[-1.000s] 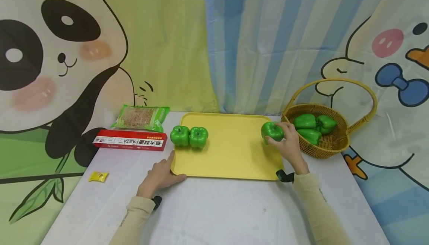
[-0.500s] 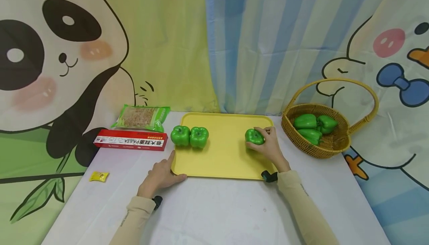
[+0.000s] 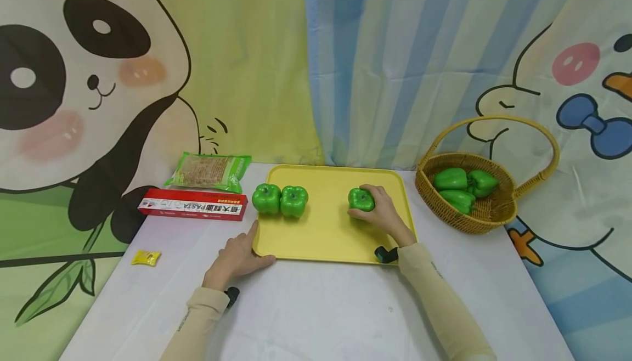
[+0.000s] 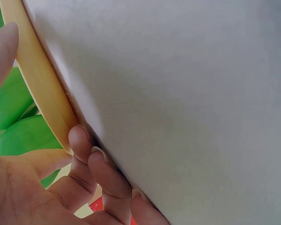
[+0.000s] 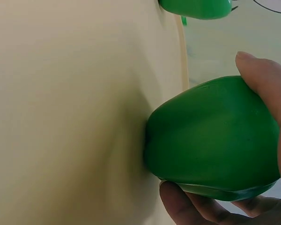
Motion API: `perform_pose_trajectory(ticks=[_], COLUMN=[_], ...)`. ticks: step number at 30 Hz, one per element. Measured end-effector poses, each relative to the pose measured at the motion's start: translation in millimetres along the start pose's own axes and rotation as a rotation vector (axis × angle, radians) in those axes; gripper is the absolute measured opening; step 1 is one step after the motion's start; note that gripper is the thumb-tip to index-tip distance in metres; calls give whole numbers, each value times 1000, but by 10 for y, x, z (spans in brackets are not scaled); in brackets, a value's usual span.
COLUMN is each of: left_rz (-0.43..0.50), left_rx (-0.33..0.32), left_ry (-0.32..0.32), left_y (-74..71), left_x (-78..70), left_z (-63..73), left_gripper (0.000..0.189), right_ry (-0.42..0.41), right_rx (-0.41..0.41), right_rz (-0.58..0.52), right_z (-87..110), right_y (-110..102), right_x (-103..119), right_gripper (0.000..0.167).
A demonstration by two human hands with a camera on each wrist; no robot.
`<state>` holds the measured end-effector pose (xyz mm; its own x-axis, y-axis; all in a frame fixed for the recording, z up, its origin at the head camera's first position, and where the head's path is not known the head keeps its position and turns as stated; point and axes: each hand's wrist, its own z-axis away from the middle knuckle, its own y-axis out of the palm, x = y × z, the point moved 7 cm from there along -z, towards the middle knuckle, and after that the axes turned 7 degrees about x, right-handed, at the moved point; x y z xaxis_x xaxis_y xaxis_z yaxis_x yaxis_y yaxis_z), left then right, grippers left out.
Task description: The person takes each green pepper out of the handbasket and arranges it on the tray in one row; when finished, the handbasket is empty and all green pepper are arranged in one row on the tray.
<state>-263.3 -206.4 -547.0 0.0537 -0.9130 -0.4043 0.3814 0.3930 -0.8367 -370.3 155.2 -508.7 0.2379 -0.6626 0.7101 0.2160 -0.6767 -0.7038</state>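
Observation:
My right hand grips a glossy green bell pepper over the right half of the yellow tray. In the right wrist view, the thumb lies on one side of that pepper and the fingers on the other, its end close over the tray. Two more green bell peppers, a left one and a right one, stand side by side at the tray's left edge. My left hand spans the tray's front left corner, thumb and index finger spread along its edges; in the left wrist view the thumb touches the rim.
A wicker basket with a tall handle holds several green peppers to the tray's right. Left of the tray lie a red pasta box, a green-edged packet and a small yellow wrapped piece. A printed curtain hangs behind.
My right hand has carried the bell pepper leftward from the tray's right edge, near the basket, slowing in the last half second. The left hand has stayed at the tray's corner.

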Motion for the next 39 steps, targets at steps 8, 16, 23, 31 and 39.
perform_pose_trajectory(ticks=[8, 16, 23, 31, 39], left_rz=[-3, -4, -3, -6, -3], left_rx=[-2, 5, 6, -2, 9], left_ry=[0, -2, -3, 6, 2], left_y=[5, 3, 2, -7, 8], left_x=[11, 4, 2, 9, 6], left_z=[-5, -10, -8, -7, 0], left_gripper=[116, 116, 116, 116, 116], right_ry=[-22, -27, -65, -91, -105], right_rx=[36, 85, 99, 82, 86], right_rz=[-17, -11, -9, 10, 1], right_z=[-121, -151, -174, -246, -299], right_y=[190, 309, 383, 501, 594], right_x=[147, 279, 376, 481, 568], right_gripper=[84, 90, 83, 85, 85])
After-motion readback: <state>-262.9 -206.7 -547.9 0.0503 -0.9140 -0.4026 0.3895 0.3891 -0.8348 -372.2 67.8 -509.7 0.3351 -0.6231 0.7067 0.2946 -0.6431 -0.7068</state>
